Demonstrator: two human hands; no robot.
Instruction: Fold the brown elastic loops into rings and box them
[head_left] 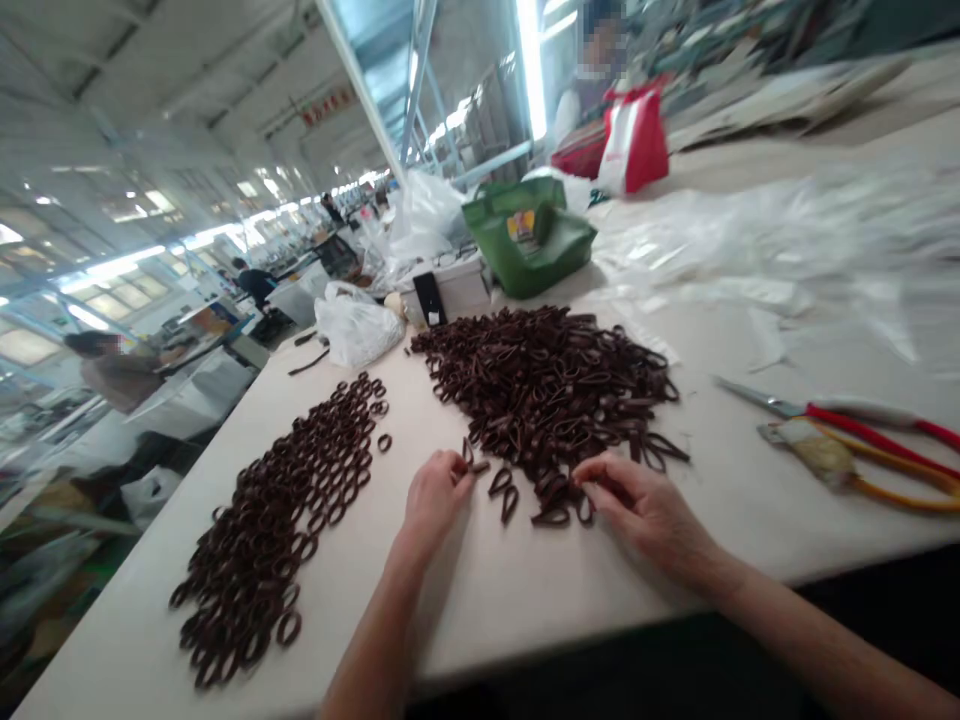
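My left hand (pixel 439 492) pinches a small dark brown loop (pixel 478 467) between thumb and fingertips, just over the white table. At the near edge of a big heap of flattened brown loops (pixel 540 380), my right hand (pixel 637 505) has its fingertips closed together. Loops lie against those fingertips, but whether one is held is too blurred to make out. A few separate teardrop-shaped loops (pixel 509 503) lie between my hands. Left of my left hand spreads a second pile, of rounder brown rings (pixel 274 510).
Red-handled scissors (pixel 817 410) and orange-handled pliers (pixel 840 465) lie at the right. Behind the heap are a green bag (pixel 529 245), a dark phone (pixel 430 298) and a white plastic bag (pixel 356 325). Clear plastic sheeting (pixel 750 235) covers the back right. Other people work further off.
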